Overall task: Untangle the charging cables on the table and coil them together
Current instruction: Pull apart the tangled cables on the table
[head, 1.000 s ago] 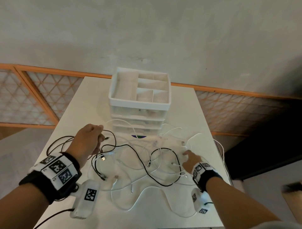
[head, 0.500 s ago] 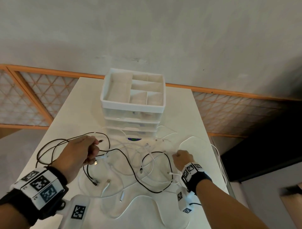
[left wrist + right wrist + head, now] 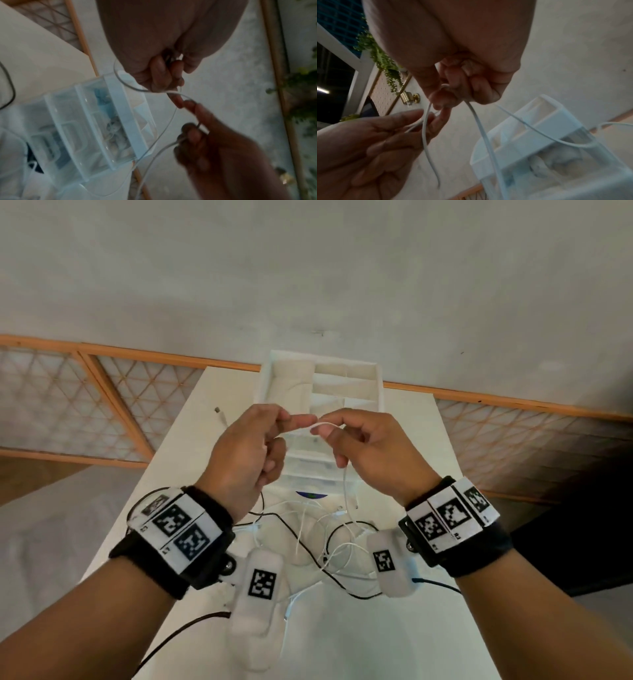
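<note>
Left hand (image 3: pixel 246 453): raised above the surface (image 3: pixel 404 628), pinching a white cable (image 3: pixel 346 494).
Right hand (image 3: pixel 373 453): pinching the same cable beside it.
Cables (image 3: pixel 329 546): tangled mid-surface.
Organizer (image 3: pixel 320 392): far edge; top compartments' contents unclear.

White and black cables over a white desk (image 3: pixel 404 638).

A thin white charging cable (image 3: pixel 346 491) runs between both hands; a black cable (image 3: pixel 310 558) snakes through the white tangle below. The clear-and-white plastic drawer organiser (image 3: pixel 322 392) matches the desk. Black wristbands (image 3: pixel 178 537) carry black-and-white square-patterned tags. An orange-framed lattice screen (image 3: pixel 113 402) stands against a grey wall (image 3: pixel 308 268).
</note>
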A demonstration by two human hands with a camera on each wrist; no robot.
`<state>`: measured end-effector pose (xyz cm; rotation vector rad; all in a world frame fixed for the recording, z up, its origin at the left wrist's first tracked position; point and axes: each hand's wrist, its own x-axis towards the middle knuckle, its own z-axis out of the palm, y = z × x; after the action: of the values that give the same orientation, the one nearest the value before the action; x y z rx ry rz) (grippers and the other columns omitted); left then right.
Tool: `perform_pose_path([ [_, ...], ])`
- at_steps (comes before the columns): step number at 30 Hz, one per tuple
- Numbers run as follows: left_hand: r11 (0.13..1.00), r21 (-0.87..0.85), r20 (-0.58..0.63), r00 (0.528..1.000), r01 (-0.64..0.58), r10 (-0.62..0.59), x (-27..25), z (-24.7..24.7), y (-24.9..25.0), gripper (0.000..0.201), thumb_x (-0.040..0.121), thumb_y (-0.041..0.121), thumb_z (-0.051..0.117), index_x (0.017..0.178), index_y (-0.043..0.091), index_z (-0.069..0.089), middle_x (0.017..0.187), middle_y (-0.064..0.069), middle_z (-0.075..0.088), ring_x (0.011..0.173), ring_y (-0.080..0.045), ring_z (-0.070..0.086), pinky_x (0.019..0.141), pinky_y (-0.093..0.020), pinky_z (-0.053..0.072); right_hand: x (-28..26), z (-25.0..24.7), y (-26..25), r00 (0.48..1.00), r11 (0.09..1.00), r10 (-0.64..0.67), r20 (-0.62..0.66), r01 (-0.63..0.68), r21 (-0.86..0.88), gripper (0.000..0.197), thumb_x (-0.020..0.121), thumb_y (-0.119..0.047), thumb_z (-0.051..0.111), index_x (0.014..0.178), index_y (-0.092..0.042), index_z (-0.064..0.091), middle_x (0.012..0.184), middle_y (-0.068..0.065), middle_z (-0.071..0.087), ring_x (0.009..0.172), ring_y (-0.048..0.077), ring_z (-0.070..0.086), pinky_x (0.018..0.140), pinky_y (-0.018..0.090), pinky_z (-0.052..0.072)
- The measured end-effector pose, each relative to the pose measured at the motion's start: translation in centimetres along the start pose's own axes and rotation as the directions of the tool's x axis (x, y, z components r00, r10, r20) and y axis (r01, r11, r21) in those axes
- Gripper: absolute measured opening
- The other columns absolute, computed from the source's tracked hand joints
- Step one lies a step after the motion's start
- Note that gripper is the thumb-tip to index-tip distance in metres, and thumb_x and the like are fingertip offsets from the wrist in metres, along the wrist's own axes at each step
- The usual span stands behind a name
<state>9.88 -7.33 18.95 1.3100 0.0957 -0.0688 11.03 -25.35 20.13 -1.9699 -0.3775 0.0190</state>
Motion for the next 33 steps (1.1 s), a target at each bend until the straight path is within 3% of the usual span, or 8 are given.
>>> perform_pose_path([
  [6,0.941,0.333,0.163,0.987,-0.059,0.004,-0.4,-0.9,-2.3,0.041,0.107,0.033,0.037,0.077,0.011,0.055,0.063,-0.002,0.050,0.048,-0.009,0.028,0.048,-0.022,0.023,2.3,-1.5,-2.2,0.957,0.995,-0.094,-0.273,0.098,0.001,0.012,0.094,-0.019,0.068,0.086,-0.019,0.076,0.048,-0.012,0.058,0.045,0.002,0.048,0.052,0.016,0.039],
  [13,0.925,0.378,0.030,0.998,0.042,-0.058,0.0,-6.1,-3.1,0.035,0.105,0.033,0.044,0.077,0.013,0.051,0.069,-0.003,0.042,0.058,-0.013,0.030,0.054,-0.027,0.027,2.5,-2.9,-1.4,0.904,0.994,-0.109,-0.413,0.095,-0.054,0.010,0.088,-0.028,0.076,0.077,-0.026,0.076,0.052,-0.006,0.060,0.048,0.006,0.053,0.057,0.023,0.043],
  [17,0.900,0.430,-0.165,0.986,0.070,0.002,1.0,-8.8,-1.3,0.033,0.104,0.037,0.044,0.078,0.018,0.054,0.071,0.003,0.047,0.064,-0.013,0.039,0.060,-0.030,0.035,2.7,-3.8,2.0,0.906,0.935,-0.115,-0.407,-0.040,-0.353,0.024,0.081,-0.044,0.079,0.073,-0.022,0.071,0.049,-0.007,0.049,0.046,0.007,0.042,0.054,0.025,0.042],
  [21,0.896,0.443,-0.304,0.945,0.032,0.116,1.3,-11.7,1.0,0.023,0.103,0.027,0.044,0.098,0.013,0.061,0.079,0.001,0.048,0.073,-0.016,0.043,0.065,-0.031,0.040,1.7,-5.5,8.3,0.902,0.777,0.213,-0.374,-0.389,-0.495,0.039,0.082,-0.054,0.071,0.060,-0.025,0.058,0.057,-0.010,0.055,0.067,0.022,0.058,0.063,0.029,0.045],
  [25,0.795,0.596,-0.283,0.956,0.114,0.076,1.4,-13.4,-0.4,0.028,0.101,0.031,0.044,0.092,0.010,0.060,0.080,-0.009,0.052,0.083,-0.027,0.051,0.081,-0.046,0.047,1.0,-4.1,8.3,0.774,0.757,0.495,-0.394,-0.607,-0.241,0.060,0.087,-0.067,0.058,0.063,-0.013,0.071,0.066,0.007,0.073,0.060,0.029,0.072,0.062,0.035,0.058],
  [27,0.728,0.652,-0.287,0.958,0.212,-0.022,1.3,-14.0,-2.1,0.036,0.102,0.034,0.044,0.105,0.004,0.063,0.096,-0.020,0.063,0.100,-0.037,0.060,0.096,-0.053,0.048,1.9,-4.1,5.9,0.790,0.841,0.426,-0.441,-0.525,-0.129,0.053,0.090,-0.058,0.062,0.068,-0.011,0.071,0.060,0.005,0.072,0.056,0.025,0.071,0.063,0.036,0.060],
  [31,0.552,0.795,-0.275,0.961,0.252,-0.042,0.5,-14.2,-4.6,0.039,0.103,0.029,0.042,0.082,0.004,0.062,0.101,-0.017,0.068,0.101,-0.037,0.060,0.093,-0.043,0.045,3.2,-4.9,-1.0,0.865,0.978,0.208,-0.456,-0.190,0.087,0.018,0.079,-0.018,0.081,0.072,-0.005,0.071,0.056,0.007,0.067,0.053,0.021,0.065,0.056,0.030,0.053],
  [33,0.564,0.789,-0.305,0.952,0.245,0.013,0.6,-13.7,-4.0,0.034,0.103,0.024,0.042,0.089,0.005,0.067,0.114,-0.013,0.067,0.104,-0.032,0.059,0.093,-0.037,0.043,2.8,-4.6,-3.8,0.921,0.990,0.137,-0.364,-0.111,0.092,0.007,0.076,-0.004,0.080,0.077,-0.002,0.073,0.063,0.010,0.068,0.057,0.023,0.065,0.056,0.029,0.053],
])
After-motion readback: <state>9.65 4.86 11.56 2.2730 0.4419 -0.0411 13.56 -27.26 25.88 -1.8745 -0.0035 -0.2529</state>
